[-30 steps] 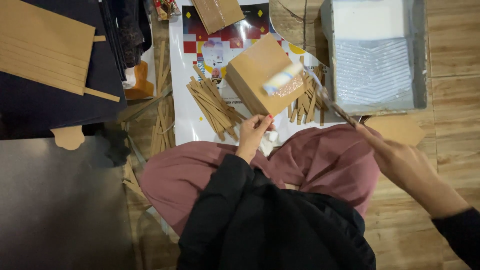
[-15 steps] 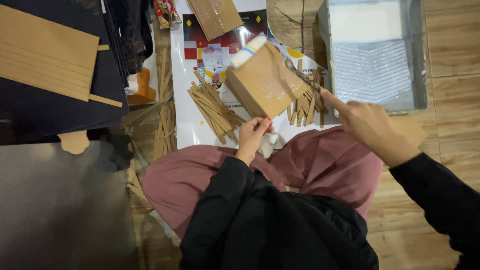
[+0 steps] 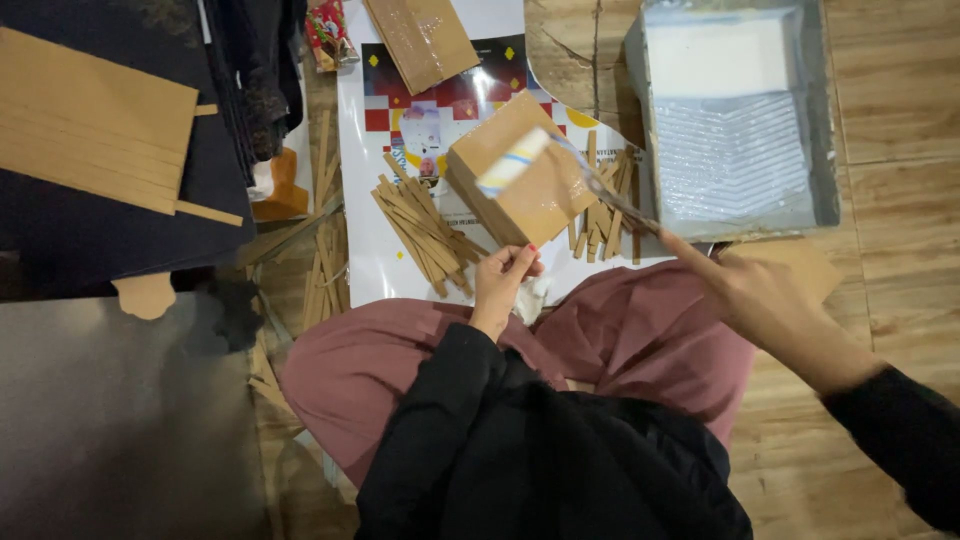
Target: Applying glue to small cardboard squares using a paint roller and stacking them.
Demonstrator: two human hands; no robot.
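Observation:
My left hand (image 3: pixel 507 275) grips the near corner of a small brown cardboard box (image 3: pixel 516 172), held tilted above a printed sheet (image 3: pixel 420 110). My right hand (image 3: pixel 752 290) holds the thin metal handle of a small paint roller (image 3: pixel 512 162), whose pale, blurred sleeve lies across the top face of the box. I sit cross-legged in dusty-pink trousers and a black top.
A grey paint tray (image 3: pixel 735 120) with white paint stands at the upper right on the wooden floor. Cardboard strips (image 3: pixel 420 225) lie in piles on the sheet and beside it. A second cardboard piece (image 3: pixel 420 38) lies at the top. A slatted cardboard panel (image 3: pixel 90 120) rests on dark cloth at left.
My right hand swung in toward the box and then drew back right. The roller sleeve shifted across the box's face. The box tilted slightly in my left hand.

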